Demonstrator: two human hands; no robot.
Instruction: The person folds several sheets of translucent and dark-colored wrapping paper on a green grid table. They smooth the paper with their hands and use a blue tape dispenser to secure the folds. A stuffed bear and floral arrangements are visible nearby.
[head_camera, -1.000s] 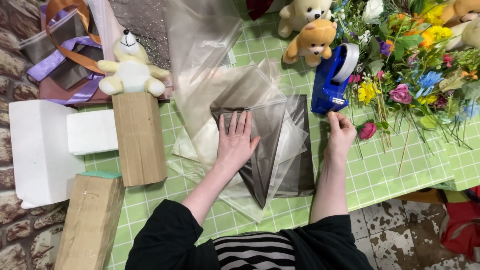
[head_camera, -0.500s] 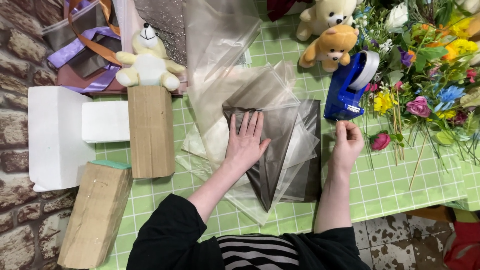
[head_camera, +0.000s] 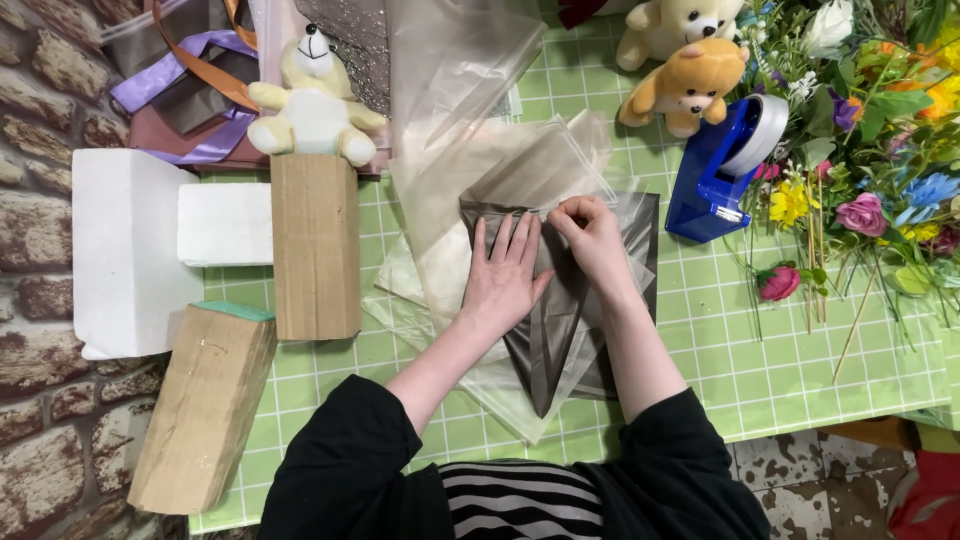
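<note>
A sheet of clear and dark grey wrapping film lies folded into a cone shape, its tip pointing toward me, on the green checked table cover. My left hand lies flat on the film with fingers spread, pressing it down. My right hand rests on the cone's upper edge with its fingertips curled together, pinching at the film. More clear film spreads out behind the cone.
A blue tape dispenser stands right of the film, artificial flowers beyond it. Two teddy bears sit at the back. Left: a cardboard-wrapped block topped by a plush toy, white foam blocks, ribbons.
My right hand has moved left from beside the tape dispenser onto the cone's top edge. My left hand stays flat on the film.
</note>
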